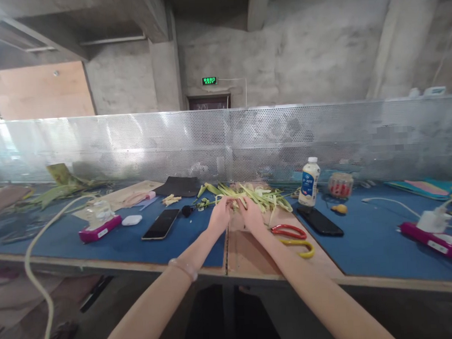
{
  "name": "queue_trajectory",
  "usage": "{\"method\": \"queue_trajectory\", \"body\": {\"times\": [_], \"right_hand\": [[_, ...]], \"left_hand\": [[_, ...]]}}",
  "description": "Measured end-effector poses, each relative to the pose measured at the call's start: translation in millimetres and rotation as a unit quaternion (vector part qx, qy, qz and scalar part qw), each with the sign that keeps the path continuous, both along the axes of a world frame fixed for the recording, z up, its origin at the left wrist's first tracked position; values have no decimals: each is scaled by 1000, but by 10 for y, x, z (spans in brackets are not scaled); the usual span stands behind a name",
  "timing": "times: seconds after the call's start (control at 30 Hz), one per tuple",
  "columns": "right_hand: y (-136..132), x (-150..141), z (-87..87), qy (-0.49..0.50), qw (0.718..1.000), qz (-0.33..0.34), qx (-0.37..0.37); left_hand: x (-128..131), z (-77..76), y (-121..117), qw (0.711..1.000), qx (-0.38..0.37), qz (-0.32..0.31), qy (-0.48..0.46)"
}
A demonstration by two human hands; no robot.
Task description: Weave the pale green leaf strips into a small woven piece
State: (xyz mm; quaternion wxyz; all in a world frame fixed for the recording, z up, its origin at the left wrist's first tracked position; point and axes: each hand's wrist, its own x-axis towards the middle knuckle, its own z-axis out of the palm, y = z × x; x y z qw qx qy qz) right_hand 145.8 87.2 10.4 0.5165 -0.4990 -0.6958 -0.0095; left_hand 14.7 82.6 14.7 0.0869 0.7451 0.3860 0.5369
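Note:
My left hand (222,212) and my right hand (250,214) meet at the near side of a loose heap of pale green leaf strips (266,196). The fingertips of both are pinched close together on what looks like a thin leaf strip, mostly hidden by the fingers. Under my hands lies a tan board (248,256). Scissors with one red and one yellow handle (304,248) rest beside my right wrist, their blades out of sight. Left of the heap are a few small green sprigs (203,204).
A phone (161,224), a white earphone case (132,220) and a purple power strip (100,230) lie to the left. On the right are a milk bottle (309,183), a black phone (320,221), a glass jar (340,185) and another power strip (435,240). A perforated metal screen (153,147) stands behind. Another person's arm (4,199) shows far left.

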Motion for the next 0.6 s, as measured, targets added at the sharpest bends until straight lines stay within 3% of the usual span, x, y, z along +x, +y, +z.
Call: {"method": "queue_trajectory", "body": {"times": [0.2, 0.6], "right_hand": [[0, 42, 24, 24, 1000, 1, 4], [34, 43, 16, 37, 999, -20, 22]], "left_hand": [[12, 40, -88, 1000, 20, -21, 6], [22, 44, -97, 999, 33, 6, -5]]}}
